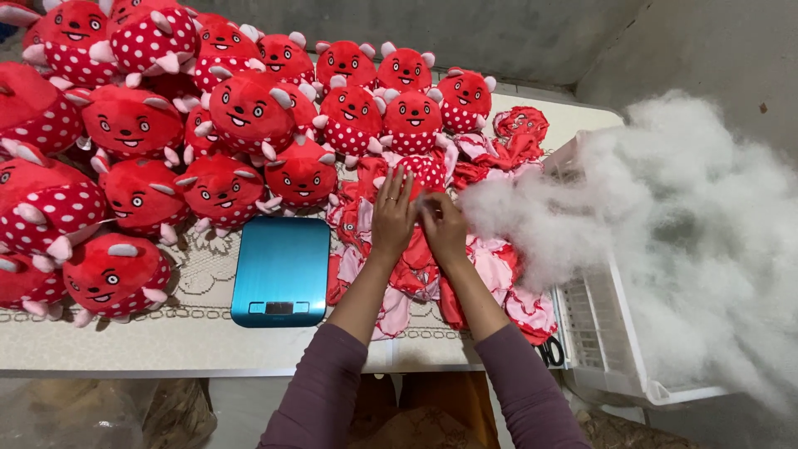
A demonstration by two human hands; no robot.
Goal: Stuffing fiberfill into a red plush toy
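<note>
Fingers of both hands are working one toy: left hand (391, 218) has its fingers spread and laid flat on a half-filled plush toy (424, 173), probably to pin it down, while the right hand (442, 226) looks pinched together at its opening, though I can't tell exactly what it grips. That toy is red with white dots, sitting just past the fingertips on a heap of flat unstuffed skins (490, 270). Right of the fingers, white stuffing (665, 224) spills from a white crate (611, 349). Left of them sit a blue kitchen scale (281, 270) and piles of finished toys (133, 125).
</note>
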